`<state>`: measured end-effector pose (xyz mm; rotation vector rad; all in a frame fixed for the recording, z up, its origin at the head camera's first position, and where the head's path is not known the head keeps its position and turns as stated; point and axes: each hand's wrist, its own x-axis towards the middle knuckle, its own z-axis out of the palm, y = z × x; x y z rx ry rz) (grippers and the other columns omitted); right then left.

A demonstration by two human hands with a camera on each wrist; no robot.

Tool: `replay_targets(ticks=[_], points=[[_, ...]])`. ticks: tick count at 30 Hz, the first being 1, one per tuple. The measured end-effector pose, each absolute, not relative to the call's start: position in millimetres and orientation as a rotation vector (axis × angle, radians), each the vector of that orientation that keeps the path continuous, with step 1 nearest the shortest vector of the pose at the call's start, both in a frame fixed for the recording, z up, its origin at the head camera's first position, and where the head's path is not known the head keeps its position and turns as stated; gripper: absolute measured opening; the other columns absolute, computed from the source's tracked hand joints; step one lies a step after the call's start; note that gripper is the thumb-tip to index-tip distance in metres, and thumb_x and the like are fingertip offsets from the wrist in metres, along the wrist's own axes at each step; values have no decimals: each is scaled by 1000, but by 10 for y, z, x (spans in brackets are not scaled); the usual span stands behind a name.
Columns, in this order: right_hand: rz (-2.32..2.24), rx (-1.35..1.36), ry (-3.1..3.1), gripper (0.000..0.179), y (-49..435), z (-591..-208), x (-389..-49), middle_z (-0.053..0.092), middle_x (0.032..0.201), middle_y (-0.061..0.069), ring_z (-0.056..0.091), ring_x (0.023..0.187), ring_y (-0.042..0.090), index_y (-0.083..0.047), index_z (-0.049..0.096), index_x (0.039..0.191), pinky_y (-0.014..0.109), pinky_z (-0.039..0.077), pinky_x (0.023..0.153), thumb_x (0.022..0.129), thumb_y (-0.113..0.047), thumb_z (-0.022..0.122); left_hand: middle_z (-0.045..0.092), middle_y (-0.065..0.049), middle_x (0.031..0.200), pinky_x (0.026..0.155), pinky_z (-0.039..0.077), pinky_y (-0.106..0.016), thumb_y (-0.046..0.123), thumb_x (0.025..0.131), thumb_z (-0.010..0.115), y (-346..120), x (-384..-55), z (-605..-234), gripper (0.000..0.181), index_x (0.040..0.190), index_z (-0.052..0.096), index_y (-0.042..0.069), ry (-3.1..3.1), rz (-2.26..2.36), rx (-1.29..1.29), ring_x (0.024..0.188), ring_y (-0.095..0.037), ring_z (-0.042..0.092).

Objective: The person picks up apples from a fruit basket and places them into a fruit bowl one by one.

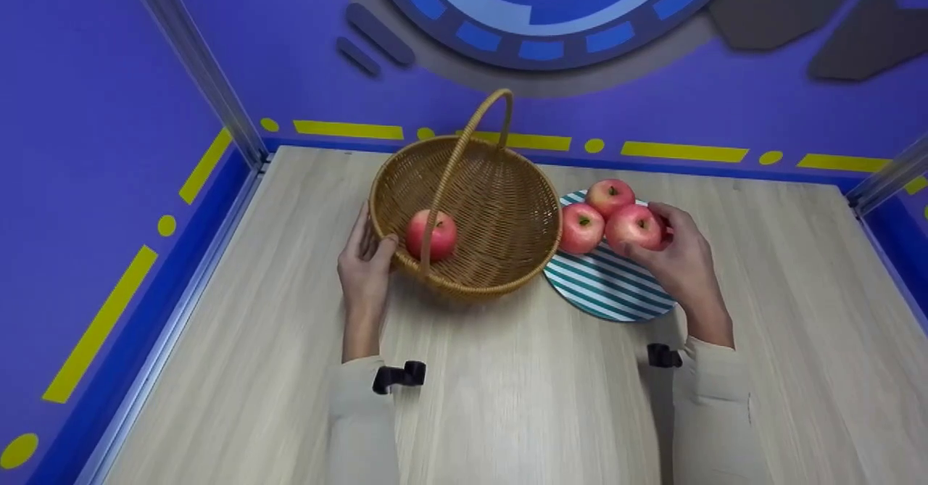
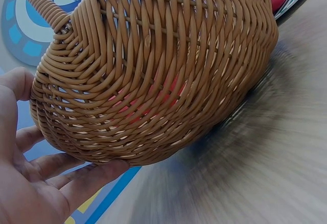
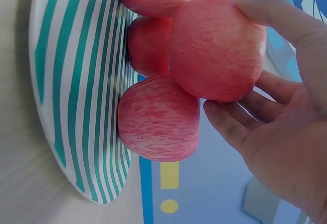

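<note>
My left hand (image 1: 365,271) grips the near-left side of a round wicker basket (image 1: 500,209), thumb at the rim and fingers spread along the outer wall. One red apple (image 1: 445,240) lies inside the basket, at its left, partly behind the tall arched handle (image 1: 462,144). On the right, my right hand (image 1: 687,264) holds a pinkish-red apple (image 3: 217,47) between thumb and fingertips. It is raised over the green-and-white striped plate (image 1: 609,293). Three other apples rest on that plate, among them a back apple (image 1: 611,196) and a left apple (image 1: 582,229); the third is mostly hidden under the held one.
A pale wood-grain table (image 1: 507,383) carries everything. Blue-purple panels with yellow dashes stand along the back wall (image 1: 638,101) and the left side. A metal corner post (image 1: 206,57) rises at the back left. The plate sits close to the basket's right side.
</note>
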<state>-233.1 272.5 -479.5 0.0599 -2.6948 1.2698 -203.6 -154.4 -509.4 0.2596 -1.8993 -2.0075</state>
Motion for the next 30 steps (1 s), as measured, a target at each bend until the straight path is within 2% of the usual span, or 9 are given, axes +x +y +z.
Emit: replay_targets(ticks=[4,9,12,24,30], points=[[1271,90,-2697,77,2729,-4816,-2341,53,146,22,52,127,36,3,46,152,41,50,104,88,-11,86,46,-7,163,106,52,-36,10,99,66,-1546,-2031,-5098,69,163,46,24,-1888,-2021,271,148,-25,46],[1259,127,-2692,74,2746,-4842,-2359,54,142,25,51,126,40,6,48,148,57,47,107,86,-7,87,45,-8,164,106,52,-34,9,98,66,-1542,-2031,-5091,70,163,46,23,-1879,-2028,262,149,-26,45],[1245,145,-2695,72,2761,-4854,-2369,55,140,27,51,125,42,7,50,146,60,46,107,86,-7,88,46,-8,164,106,52,-33,8,98,66,-1539,-2029,-5085,70,163,46,23,-1873,-2033,252,148,-25,45],[1238,208,-2698,70,2761,-4893,-2369,58,136,25,53,121,42,5,54,143,61,48,103,85,-11,90,51,-9,159,100,57,-33,11,98,66,-1546,-2020,-5092,69,162,47,27,-1898,-2013,259,143,-21,52],[1214,265,-2675,68,2744,-4923,-2377,59,133,26,54,119,42,6,57,139,62,48,102,82,-8,92,50,-8,160,98,57,-31,11,98,66,-1542,-2020,-5075,69,162,47,28,-1896,-2018,270,144,-23,51]])
